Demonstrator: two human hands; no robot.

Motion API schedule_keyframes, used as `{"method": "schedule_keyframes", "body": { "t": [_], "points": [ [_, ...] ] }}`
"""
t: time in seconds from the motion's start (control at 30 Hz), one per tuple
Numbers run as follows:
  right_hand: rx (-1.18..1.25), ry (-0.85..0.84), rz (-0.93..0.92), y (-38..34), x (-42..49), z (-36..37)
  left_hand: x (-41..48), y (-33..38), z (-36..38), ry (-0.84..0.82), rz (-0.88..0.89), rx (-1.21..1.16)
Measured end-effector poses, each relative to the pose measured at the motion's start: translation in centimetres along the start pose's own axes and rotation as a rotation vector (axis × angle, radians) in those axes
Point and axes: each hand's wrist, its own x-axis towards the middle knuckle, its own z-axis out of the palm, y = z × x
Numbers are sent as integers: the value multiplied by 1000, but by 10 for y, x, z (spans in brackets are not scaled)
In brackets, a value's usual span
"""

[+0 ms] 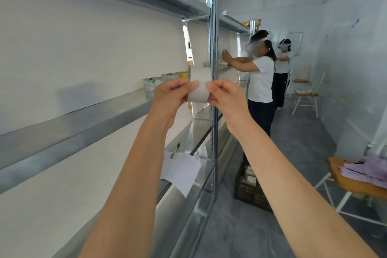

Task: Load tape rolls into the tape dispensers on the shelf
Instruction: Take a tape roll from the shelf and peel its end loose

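Two hands pinch tape roll (pixel 199 90) edges: left hand (pixel 169 94); right hand (pixel 227 97) | shelf post (pixel 213 27) behind; aisle (pixel 297 136) right

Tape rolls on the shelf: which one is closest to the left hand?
The front roll, pale with green print, right beside the left hand; the other rolls stand farther back along the shelf.

Looks like a plain stockroom to me: long galvanised metal shelving (pixel 73 132) runs down the left, white walls (pixel 345 52), grey floor (pixel 293 153), black plastic crate (pixel 249 192) at lower centre, wooden chairs (pixel 306 94) on the right, two people (pixel 262 77) working mid-frame.
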Motion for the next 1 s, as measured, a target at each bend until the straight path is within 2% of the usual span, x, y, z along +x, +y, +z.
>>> {"method": "schedule_keyframes", "body": {
  "t": [0.4, 0.57, 1.0],
  "points": [
    [58, -16, -6, 63, 135, -21, 126, -65, 15, -72, -1, -73],
    [49, -47, -4, 87, 190, -27, 180, -86, 18, -86, 6, -29],
    [135, -111, 38, 161, 304, -45, 288, -153, 30, 27, -1, 31]
  ]
}}
